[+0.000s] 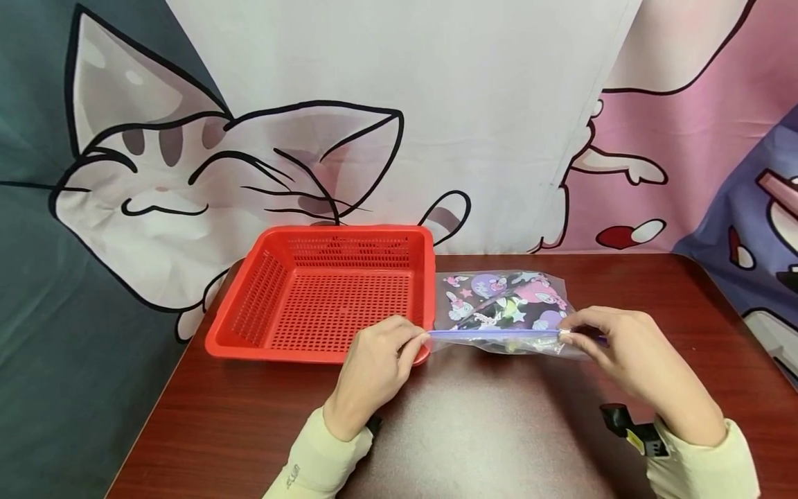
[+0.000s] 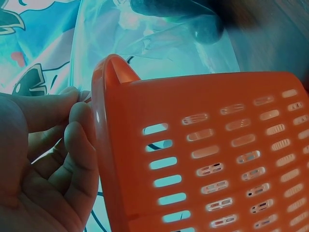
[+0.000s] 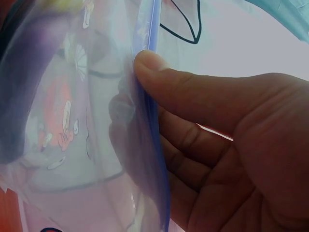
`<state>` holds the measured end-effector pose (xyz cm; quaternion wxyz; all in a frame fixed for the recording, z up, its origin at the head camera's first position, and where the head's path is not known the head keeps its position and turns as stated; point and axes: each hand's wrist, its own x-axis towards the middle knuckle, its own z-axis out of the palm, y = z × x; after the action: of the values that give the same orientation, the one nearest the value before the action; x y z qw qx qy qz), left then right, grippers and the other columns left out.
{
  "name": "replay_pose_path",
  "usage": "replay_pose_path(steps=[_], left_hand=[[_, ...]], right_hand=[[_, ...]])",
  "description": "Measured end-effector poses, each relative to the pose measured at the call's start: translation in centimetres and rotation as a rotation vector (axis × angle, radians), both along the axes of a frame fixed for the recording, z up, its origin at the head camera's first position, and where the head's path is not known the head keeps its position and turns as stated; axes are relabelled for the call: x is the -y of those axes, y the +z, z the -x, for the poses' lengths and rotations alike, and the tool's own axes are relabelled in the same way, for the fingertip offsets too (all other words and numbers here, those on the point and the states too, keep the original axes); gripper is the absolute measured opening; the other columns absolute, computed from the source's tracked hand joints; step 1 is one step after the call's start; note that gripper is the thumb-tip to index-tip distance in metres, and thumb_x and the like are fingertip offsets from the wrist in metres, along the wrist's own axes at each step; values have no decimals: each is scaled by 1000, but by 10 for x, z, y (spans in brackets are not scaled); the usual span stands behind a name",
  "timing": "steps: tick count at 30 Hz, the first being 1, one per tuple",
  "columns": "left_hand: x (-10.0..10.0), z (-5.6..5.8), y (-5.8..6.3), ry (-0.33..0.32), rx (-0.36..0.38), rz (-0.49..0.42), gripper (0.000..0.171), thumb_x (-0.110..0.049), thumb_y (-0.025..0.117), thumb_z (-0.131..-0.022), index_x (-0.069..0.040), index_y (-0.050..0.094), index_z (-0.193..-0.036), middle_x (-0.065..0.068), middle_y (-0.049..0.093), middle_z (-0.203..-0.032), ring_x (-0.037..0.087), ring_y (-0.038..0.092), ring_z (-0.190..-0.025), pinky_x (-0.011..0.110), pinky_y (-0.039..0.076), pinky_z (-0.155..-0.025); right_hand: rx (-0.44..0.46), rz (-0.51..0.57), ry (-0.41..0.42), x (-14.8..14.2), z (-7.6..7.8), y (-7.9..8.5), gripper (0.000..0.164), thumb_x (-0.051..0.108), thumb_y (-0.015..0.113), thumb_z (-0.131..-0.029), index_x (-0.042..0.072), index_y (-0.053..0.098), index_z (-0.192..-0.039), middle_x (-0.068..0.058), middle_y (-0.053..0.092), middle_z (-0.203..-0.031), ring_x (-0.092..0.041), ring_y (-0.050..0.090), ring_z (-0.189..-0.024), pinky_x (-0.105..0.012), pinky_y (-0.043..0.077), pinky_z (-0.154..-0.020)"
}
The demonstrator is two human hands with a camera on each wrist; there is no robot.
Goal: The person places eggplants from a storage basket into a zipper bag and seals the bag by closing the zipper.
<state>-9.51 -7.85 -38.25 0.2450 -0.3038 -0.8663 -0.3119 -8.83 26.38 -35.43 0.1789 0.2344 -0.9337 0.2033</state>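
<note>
A clear zip bag [image 1: 499,305] with cartoon prints lies on the table, its purple zip strip [image 1: 492,335] raised toward me. Dark contents show through the plastic, but their kind is unclear. My left hand [image 1: 377,367] pinches the strip's left end, beside the red basket's front right corner. Near the strip's right end, my right hand [image 1: 630,353] pinches it between thumb and fingers. In the right wrist view the thumb [image 3: 159,67] presses on the strip, and some fingers show blurred through the film. The basket wall [image 2: 145,106] covers much of the left wrist view.
The red perforated plastic basket [image 1: 321,355] stands left of the bag on the brown wooden table [image 1: 474,430]. Behind the table hangs a cloth [image 1: 499,138] with cartoon figures. A black wrist device [image 1: 630,430] sits at the right sleeve.
</note>
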Motion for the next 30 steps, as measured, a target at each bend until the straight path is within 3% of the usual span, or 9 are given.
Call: replay_pose_path(steps=[30], left_hand=[[0,0,1,23,31,3,9,-15,72,-93,-13,79,-90,-6,68,-84,4,63,-70,23,52,-62]], right_hand=[[-3,-14,-26,-12,1,-2,27,7,88,-71,24,75,-89,8,71,-87,-7,59,-73,-18,42,-67]])
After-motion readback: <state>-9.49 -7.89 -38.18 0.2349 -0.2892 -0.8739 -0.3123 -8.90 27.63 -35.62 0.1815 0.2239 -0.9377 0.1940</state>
